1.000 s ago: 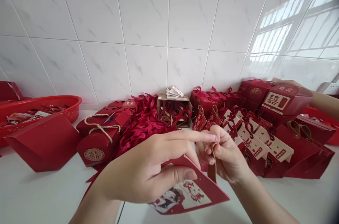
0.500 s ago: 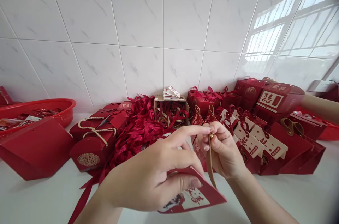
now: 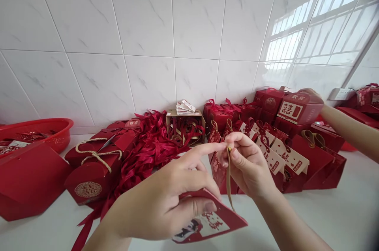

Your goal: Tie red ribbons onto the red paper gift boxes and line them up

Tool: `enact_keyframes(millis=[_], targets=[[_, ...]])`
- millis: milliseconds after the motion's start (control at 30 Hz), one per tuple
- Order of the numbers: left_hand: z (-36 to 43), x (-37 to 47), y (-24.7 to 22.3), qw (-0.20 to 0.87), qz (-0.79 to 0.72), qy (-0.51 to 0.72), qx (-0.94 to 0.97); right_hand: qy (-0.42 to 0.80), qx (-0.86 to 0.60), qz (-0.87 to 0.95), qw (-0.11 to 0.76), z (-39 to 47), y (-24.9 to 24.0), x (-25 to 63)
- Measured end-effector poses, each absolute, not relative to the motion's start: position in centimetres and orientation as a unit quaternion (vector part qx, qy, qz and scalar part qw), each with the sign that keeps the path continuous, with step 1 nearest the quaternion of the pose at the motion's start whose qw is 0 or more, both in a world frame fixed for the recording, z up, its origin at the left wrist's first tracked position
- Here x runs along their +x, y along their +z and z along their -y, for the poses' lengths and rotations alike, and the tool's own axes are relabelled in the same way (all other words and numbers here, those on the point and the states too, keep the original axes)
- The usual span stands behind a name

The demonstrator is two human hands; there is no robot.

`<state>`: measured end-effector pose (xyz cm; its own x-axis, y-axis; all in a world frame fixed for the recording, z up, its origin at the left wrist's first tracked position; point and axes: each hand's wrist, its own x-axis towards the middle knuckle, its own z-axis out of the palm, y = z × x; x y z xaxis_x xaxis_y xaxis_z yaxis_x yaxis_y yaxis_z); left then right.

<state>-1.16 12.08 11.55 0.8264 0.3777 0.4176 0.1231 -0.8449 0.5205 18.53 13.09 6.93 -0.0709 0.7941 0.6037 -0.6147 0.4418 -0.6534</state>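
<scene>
A red gift box point(image 3: 233, 222) with a white printed label sits tilted in my left hand point(image 3: 168, 191), its thumb on the printed front and fingers curled behind the top. My left index finger reaches over to the fingertips of my right hand point(image 3: 248, 164). That hand pinches the upper end of a tan strap point(image 3: 228, 184) at a small brass stud point(image 3: 229, 149). The strap's lower end hangs down to the box's edge. My palms and fingers hide part of the box.
Red ribbons point(image 3: 148, 152) lie heaped beside a rope-tied red box point(image 3: 89, 187). Behind my hands stands an open carton point(image 3: 201, 114) of straps. Finished-looking gift bags point(image 3: 291, 156) line the right. A co-worker's arm point(image 3: 346, 120) touches a stacked box point(image 3: 300, 108). A red basket point(image 3: 66, 126) is left.
The view has turned a little to the right. The co-worker's hand now shows over the stacked box. My hands keep nearly the same grip on the box and strap.
</scene>
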Motion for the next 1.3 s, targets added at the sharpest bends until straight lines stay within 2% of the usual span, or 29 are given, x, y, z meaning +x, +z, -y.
enact_keyframes(millis=[233,667,1300], targets=[[-12.1,-1.1,11.9,0.263,-0.066,0.313,0.910,0.508,-0.076,0.540,0.666,-12.7,7.1,18.8],[-11.8,-2.2,11.7,0.290,-0.091,0.302,0.903,0.571,-0.067,0.602,0.555,-11.6,7.9,20.2],[-11.6,-1.7,11.4,0.280,-0.110,0.287,0.909,0.421,-0.121,0.642,0.630,-11.9,7.4,20.3]])
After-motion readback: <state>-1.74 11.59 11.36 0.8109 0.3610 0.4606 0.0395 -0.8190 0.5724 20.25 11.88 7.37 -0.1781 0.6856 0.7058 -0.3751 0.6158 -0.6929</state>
